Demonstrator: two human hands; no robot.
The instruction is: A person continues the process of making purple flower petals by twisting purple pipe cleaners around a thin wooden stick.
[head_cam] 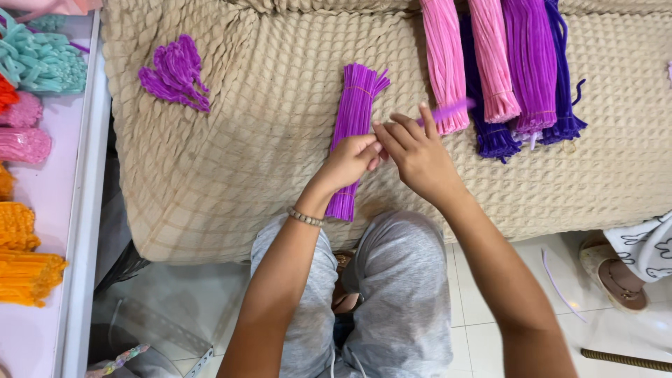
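while left hand (350,162) fingers pinch near end of purple stem (448,110), right hand (416,155) fingers pinch it further along, above bundle (352,133) on bed (245,140).

the beige cover (231,175) is showing a thick, matt waffle-weave cloth, soft and bumpy. the purple stem bundle (353,112) and the pink and violet bundles (490,63) at the far right are looking fuzzy and matt, like chenille. the grey trousers (392,294) are reading as smooth jersey cloth. the floor tiles (504,343) are shining glossy, and the bracelet (306,218) is glinting like metal beads.
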